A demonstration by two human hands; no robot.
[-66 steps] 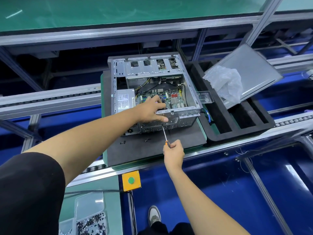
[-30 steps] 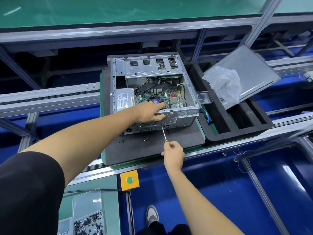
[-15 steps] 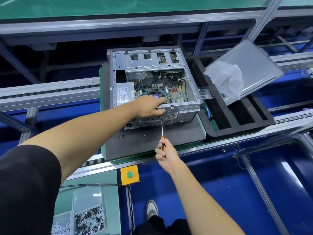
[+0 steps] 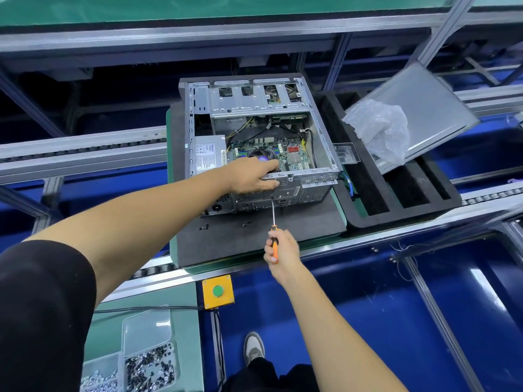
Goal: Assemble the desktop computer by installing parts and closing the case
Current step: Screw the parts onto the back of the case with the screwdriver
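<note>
An open silver computer case [image 4: 322, 128] lies on its side on a dark foam mat [image 4: 297, 224], with the green motherboard [image 4: 294, 157] and a grey power supply [image 4: 209, 157] visible inside. My left hand [image 4: 252, 176] grips the case's near rear edge, fingers over the rim and thumb on the rear panel. In my right hand [image 4: 283, 250] is an orange-handled screwdriver [image 4: 273, 219], gripped by the handle; its tip touches the rear panel just below my left hand. The grey side panel [image 4: 424, 108] leans in a black foam tray [image 4: 402, 205] at the right.
A crumpled clear plastic bag [image 4: 379, 128] lies on the side panel. A few loose black screws [image 4: 203, 228] sit on the mat. A yellow box with a green button [image 4: 218, 291] hangs below the conveyor rail. Clear bins of screws [image 4: 147, 366] stand at bottom left.
My left hand slid from inside the case back onto its rear edge. My right hand has shifted its hold on the screwdriver handle, with the shaft now standing nearly upright against the rear panel.
</note>
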